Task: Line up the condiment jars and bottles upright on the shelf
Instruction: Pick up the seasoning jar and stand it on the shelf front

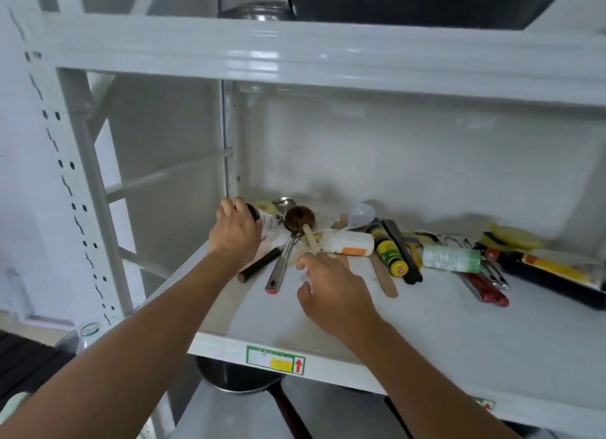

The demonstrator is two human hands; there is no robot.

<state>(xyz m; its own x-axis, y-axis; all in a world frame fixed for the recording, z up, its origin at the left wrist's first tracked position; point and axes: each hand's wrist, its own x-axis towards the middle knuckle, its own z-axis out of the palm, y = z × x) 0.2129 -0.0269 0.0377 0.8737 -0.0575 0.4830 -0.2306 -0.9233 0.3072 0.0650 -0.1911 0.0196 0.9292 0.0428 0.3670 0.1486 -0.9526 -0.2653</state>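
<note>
Bottles (pixel 347 241) lying: four | left hand (pixel 234 232) grips one jar (pixel 269 223) | right hand (pixel 331 291) relaxed

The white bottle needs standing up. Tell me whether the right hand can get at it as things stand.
Probably yes. The right hand hovers just before the white bottle, lying on its side with nothing on top; a wooden spoon handle lies beside its cap.

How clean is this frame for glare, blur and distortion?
Head view: wide-angle lens bows the upper shelf beam, which carries glare streaks; soft shadows fall on the back wall; the left hand and its bottle look slightly soft.
</note>
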